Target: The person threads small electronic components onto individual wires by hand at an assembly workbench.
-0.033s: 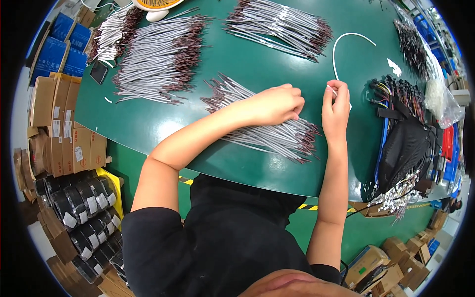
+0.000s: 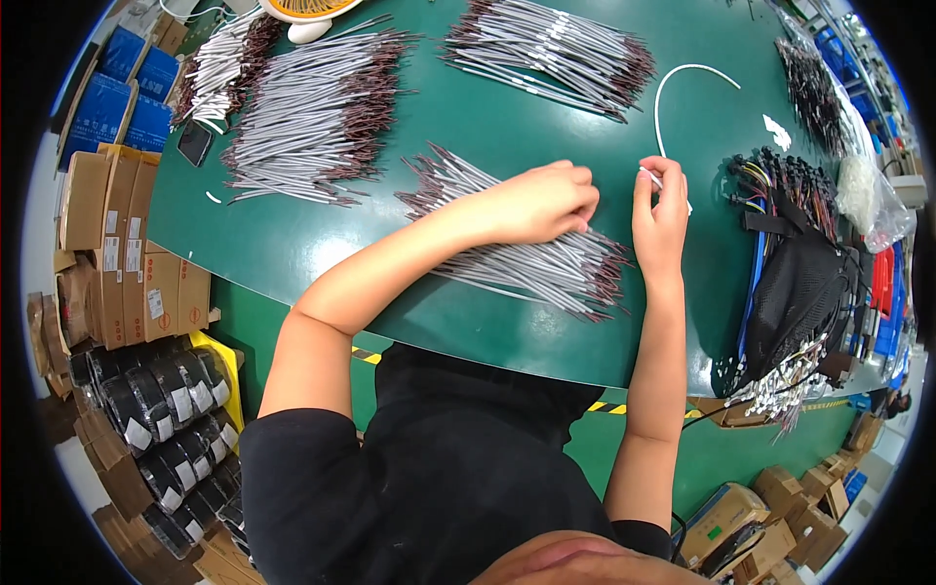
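My left hand (image 2: 554, 203) lies over the middle pile of grey sleeved wires (image 2: 531, 263), which have brown ends. Its fingers are curled closed at the pile's upper right side, and what they grip is hidden. To the right, my right hand (image 2: 662, 207) pinches a piece of thin white tubing between thumb and fingers. A long white tube (image 2: 660, 102) curves up and away from that hand across the green table (image 2: 429, 341). Whether the pinched piece is part of this long tube, I cannot tell.
More wire bundles lie at the far left (image 2: 317, 107) and far middle (image 2: 556, 54). A phone (image 2: 195, 142) rests near the left edge. At right stand a black mesh bag (image 2: 799, 283), cable harnesses (image 2: 780, 185) and a clear plastic bag (image 2: 868, 200). Cardboard boxes (image 2: 122, 253) are stacked left.
My left hand has shifted very slightly up at the fingers. Everything else looks the same.
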Motion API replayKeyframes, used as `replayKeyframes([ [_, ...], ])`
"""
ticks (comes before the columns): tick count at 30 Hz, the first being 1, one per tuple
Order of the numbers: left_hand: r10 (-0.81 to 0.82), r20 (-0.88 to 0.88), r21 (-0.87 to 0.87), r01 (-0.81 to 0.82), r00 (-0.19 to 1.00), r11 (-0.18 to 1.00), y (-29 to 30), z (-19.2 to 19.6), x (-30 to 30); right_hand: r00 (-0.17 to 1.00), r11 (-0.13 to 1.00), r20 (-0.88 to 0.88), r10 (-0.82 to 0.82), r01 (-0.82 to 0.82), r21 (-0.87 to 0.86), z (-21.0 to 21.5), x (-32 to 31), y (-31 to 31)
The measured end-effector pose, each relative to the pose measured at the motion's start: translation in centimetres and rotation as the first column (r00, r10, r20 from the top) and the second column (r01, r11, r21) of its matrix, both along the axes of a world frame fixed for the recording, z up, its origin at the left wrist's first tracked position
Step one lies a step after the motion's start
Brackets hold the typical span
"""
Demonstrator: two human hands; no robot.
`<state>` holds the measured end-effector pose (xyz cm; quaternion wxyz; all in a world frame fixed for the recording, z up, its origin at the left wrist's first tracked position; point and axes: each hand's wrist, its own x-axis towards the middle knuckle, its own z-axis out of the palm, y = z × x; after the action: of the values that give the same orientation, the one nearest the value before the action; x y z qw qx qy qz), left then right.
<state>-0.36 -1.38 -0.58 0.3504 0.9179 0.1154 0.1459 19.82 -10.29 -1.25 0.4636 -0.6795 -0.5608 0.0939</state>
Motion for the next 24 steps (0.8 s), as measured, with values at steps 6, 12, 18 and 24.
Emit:
replayKeyframes([
  [6, 0.306, 0.26, -0.125, -0.282, 0.916, 0.951, 1.8, 0.5, 0.1, 0.981, 0.993, -0.151, 0.118, -0.117, 0.016, 0.7, -0.9, -0.1],
  [12, 0.379, 0.155, -0.149, -0.358, 0.912, 0.922, 1.2, 1.5, 0.1, 0.958, 0.992, -0.258, 0.128, -0.124, 0.032, 0.9, -1.8, -0.2],
  [18, 0.38, 0.151, -0.178, -0.353, 0.913, 0.919, 1.1, 1.6, 0.2, 0.983, 0.987, -0.109, 0.148, -0.14, 0.074, 1.2, -1.8, -0.2],
  [24, 0.374, 0.145, -0.206, -0.342, 0.916, 0.917, 1.0, 1.3, 0.2, 0.982, 0.981, -0.034, 0.187, -0.185, 0.052, 1.3, -2.0, -0.5],
])
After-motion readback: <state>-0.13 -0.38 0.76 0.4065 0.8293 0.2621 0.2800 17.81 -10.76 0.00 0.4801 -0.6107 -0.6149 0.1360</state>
